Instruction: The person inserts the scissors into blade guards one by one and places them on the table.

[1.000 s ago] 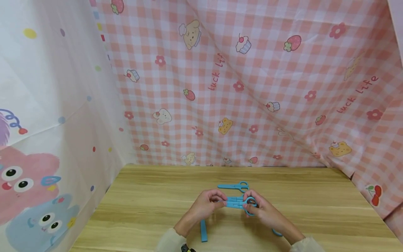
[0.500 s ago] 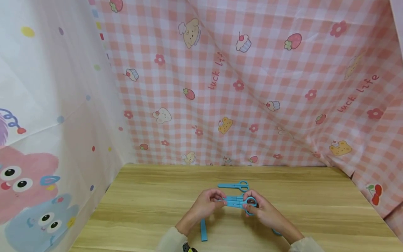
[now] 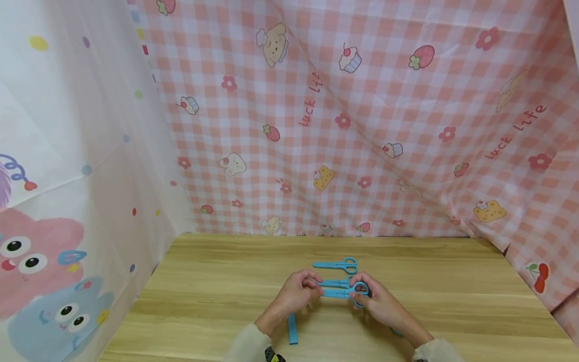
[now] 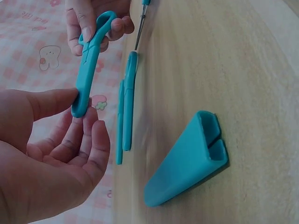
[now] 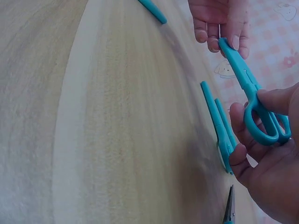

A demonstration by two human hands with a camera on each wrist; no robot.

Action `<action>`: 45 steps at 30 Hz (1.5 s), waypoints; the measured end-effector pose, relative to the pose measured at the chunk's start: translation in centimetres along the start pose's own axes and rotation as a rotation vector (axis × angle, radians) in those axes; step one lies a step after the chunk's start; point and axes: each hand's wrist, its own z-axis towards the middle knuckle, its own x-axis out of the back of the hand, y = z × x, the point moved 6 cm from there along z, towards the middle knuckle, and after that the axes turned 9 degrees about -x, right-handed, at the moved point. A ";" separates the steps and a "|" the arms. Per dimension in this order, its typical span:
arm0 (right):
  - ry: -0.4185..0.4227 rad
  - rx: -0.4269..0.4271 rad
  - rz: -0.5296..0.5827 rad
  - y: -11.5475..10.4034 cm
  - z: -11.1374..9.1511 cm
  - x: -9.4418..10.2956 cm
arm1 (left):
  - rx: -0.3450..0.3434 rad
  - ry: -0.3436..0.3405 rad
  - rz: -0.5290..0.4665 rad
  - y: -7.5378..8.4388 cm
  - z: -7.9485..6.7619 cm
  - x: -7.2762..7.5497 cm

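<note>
A pair of blue scissors (image 3: 336, 293) with its blades inside a blue sheath (image 4: 85, 81) is held level above the table. My left hand (image 3: 296, 293) pinches the sheath's tip between thumb and fingers. At the other end, my right hand (image 3: 375, 297) grips the finger loops (image 5: 264, 123), thumb on top. Just beyond the hands lies a second sheathed pair of scissors (image 3: 333, 283), partly covered by them in the head view. A loose blue sheath (image 3: 293, 329) rests near my left forearm, its hollow end showing in the left wrist view.
Farther back on the wooden table (image 3: 217, 281) lies another sheathed pair of scissors (image 3: 334, 265). Bare-bladed scissors (image 5: 229, 205) lie by my right forearm, mostly hidden in the head view. A pink checked cloth (image 3: 362, 125) hangs behind the table's far edge.
The held scissors and the pair behind now show a slightly wider gap between them. Both hands keep their hold and have barely moved; the head view has tilted down a little.
</note>
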 end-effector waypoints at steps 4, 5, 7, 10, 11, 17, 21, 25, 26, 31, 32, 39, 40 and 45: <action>0.014 -0.012 0.003 0.1 0.0 0.0 | 0.007 0.005 -0.001 -0.1 0.0 -0.1; 0.017 -0.017 0.008 0.1 0.0 0.0 | 0.009 0.006 0.000 -0.2 0.0 -0.1; 0.028 -0.029 0.011 0.2 -0.1 0.0 | 0.016 0.008 0.006 -0.3 0.0 -0.1; 0.037 -0.043 0.013 0.2 -0.1 -0.1 | 0.025 0.012 0.015 -0.4 0.1 -0.1; 0.039 -0.047 0.011 0.3 -0.1 -0.1 | 0.026 0.015 0.018 -0.4 0.1 -0.1; 0.038 -0.050 -0.006 0.6 -0.2 -0.1 | 0.056 0.034 0.051 -0.7 0.0 -0.2; 0.062 -0.042 -0.040 0.9 -0.2 0.0 | 0.088 0.040 0.056 -1.1 0.1 -0.3; 0.103 -0.053 -0.083 1.2 -0.3 0.1 | 0.112 0.047 0.048 -1.6 0.0 -0.4; 0.108 -0.059 -0.089 1.3 -0.3 0.1 | 0.115 0.047 0.045 -1.6 0.0 -0.5; 0.118 -0.067 -0.093 1.6 -0.4 0.2 | 0.122 0.049 0.049 -1.8 -0.1 -0.6; 0.119 -0.061 -0.092 1.6 -0.4 0.2 | 0.120 0.050 0.051 -1.8 -0.1 -0.7; 0.119 -0.049 -0.112 1.9 -0.3 0.2 | 0.101 0.047 0.067 -2.2 0.0 -0.7; 0.126 -0.056 -0.125 2.0 -0.3 0.2 | 0.104 0.045 0.070 -2.3 0.0 -0.7; 0.171 -0.059 -0.189 2.1 0.0 0.2 | 0.120 0.036 0.094 -2.5 0.1 -0.6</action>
